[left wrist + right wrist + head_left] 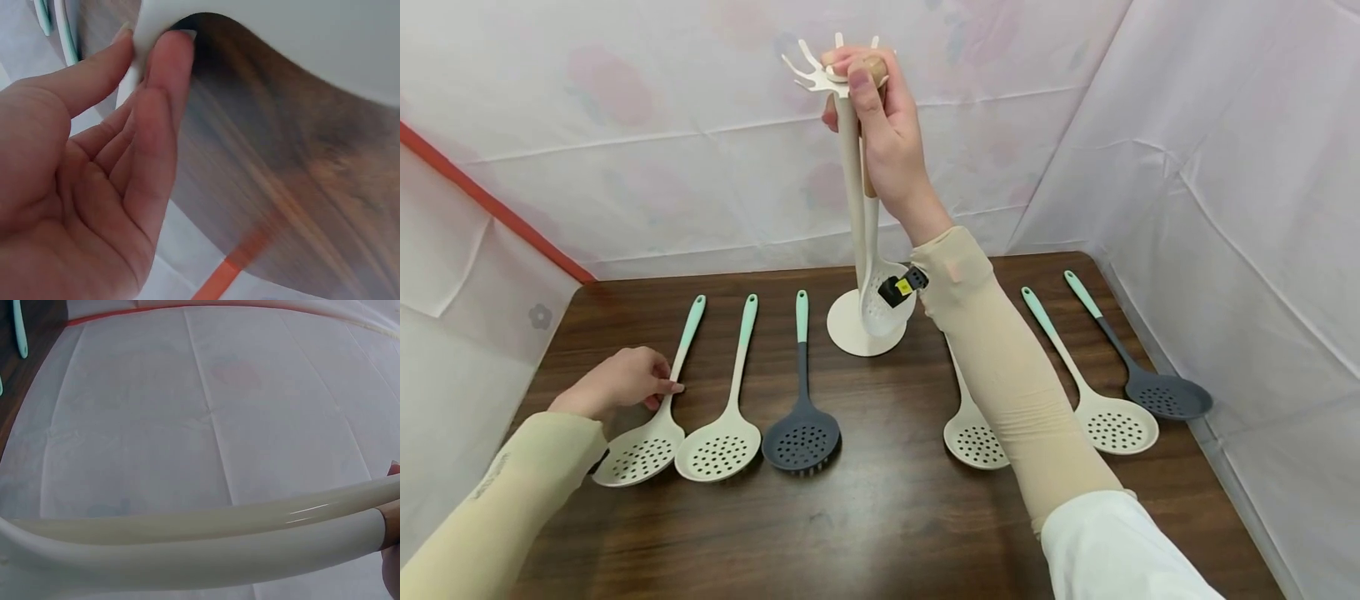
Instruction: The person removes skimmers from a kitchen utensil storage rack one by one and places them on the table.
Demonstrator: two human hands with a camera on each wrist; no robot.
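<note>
A cream utensil stand (850, 329) with hooks on top (808, 71) stands at the back middle of the dark wooden table (887, 517). My right hand (859, 79) is raised to those hooks and grips the handle end of a cream skimmer (883, 304), which hangs down along the pole. In the right wrist view the pole (187, 559) and that handle (187, 522) fill the frame. My left hand (658, 387) pinches the leftmost skimmer (643, 450), which lies flat; thumb and finger sit on its cream edge (147, 37).
Other skimmers lie in a row: a cream one (718, 446), a dark one (801, 437), a cream one (976, 437) partly behind my right forearm, another cream one (1112, 425) and a dark one (1165, 392). White sheeting walls the table in.
</note>
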